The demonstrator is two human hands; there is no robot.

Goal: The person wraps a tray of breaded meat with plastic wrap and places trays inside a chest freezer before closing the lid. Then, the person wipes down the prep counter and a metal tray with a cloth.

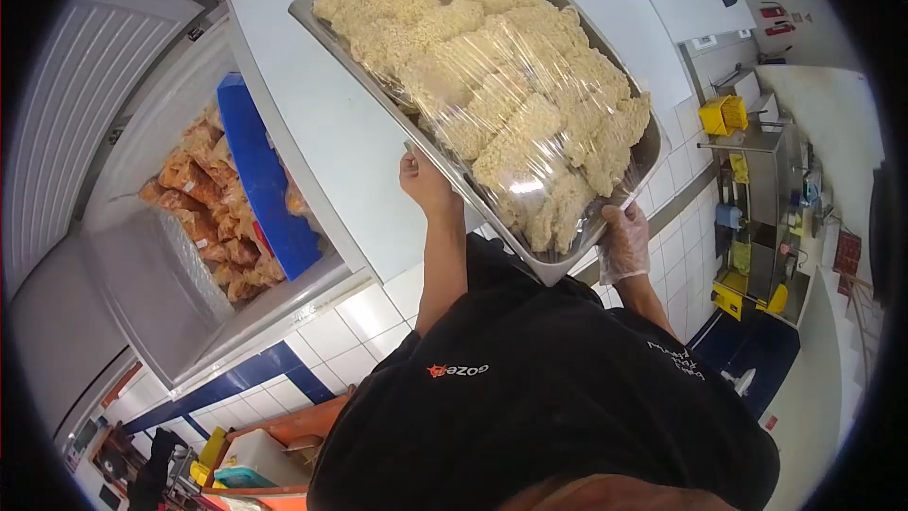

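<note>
The gloved right hand point(626, 244) grips the tray point(550, 268) at its near short end, thumb over the rim and fingers below; the glove is clear plastic. The left hand point(426, 180) is positioned beside the left long rim with its fingers curled inward; whether they bear on the tray cannot be determined. The metal tray is rectangular. Its long axis runs diagonally, from upper left to lower right in the head view, with the near short end directed toward the right hand and the wearer's torso. The tray is located above the white counter point(326, 156), its near corner projecting past the counter's near edge; contact with the counter surface is not discernible. Breaded pieces point(473, 57) fill the tray and rise above the rim. Transparent film point(515, 128) covers them, with glare over the middle and near portions. Adjoining the counter's left edge, an open chest point(161, 156) contains bags of orange-red contents point(213, 199) and an upright blue panel point(265, 180). Well beyond the counter's right edge, a yellow container point(724, 115) sits at a metal unit point(752, 166).
</note>
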